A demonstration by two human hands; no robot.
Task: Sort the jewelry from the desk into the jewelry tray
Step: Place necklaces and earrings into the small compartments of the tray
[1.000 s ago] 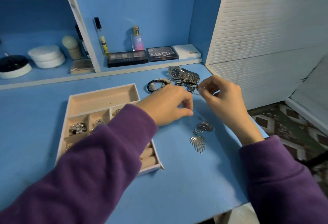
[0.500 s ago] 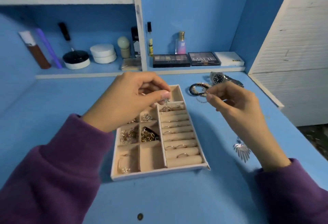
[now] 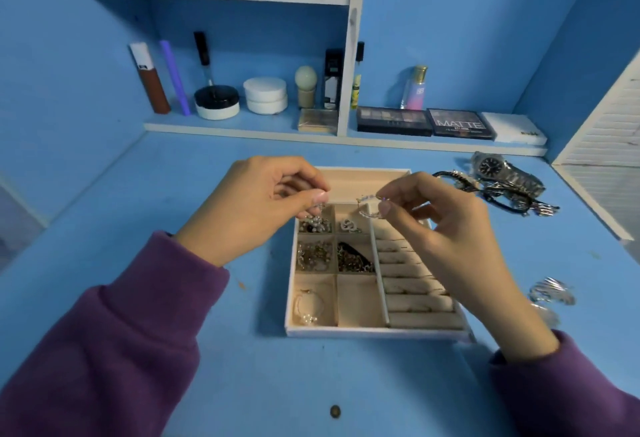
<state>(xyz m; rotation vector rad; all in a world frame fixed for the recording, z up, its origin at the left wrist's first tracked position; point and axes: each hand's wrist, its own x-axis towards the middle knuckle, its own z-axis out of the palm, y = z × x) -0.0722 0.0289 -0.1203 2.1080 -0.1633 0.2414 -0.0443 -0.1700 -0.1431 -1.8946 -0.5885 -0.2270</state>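
A beige jewelry tray (image 3: 363,331) with square compartments and ring rolls lies mid-desk. My left hand (image 3: 252,208) hovers over its upper left compartments and pinches a small silver earring (image 3: 317,209). My right hand (image 3: 440,225) is above the ring rolls and pinches a thin silver hoop piece (image 3: 367,206) over the tray's top. A silver watch (image 3: 502,173), dark bracelets (image 3: 498,194) and silver leaf earrings (image 3: 552,293) lie on the desk to the right.
Cosmetics stand on the back shelf: eyeshadow palettes (image 3: 426,121), a perfume bottle (image 3: 415,88), white jars (image 3: 265,95). A white slatted panel (image 3: 609,145) borders the desk at right. A small dark coin-like disc (image 3: 335,411) lies near the front edge.
Both hands came from the jewelry pile at right to over the tray, each pinching a small silver piece. My view shifted left and up.
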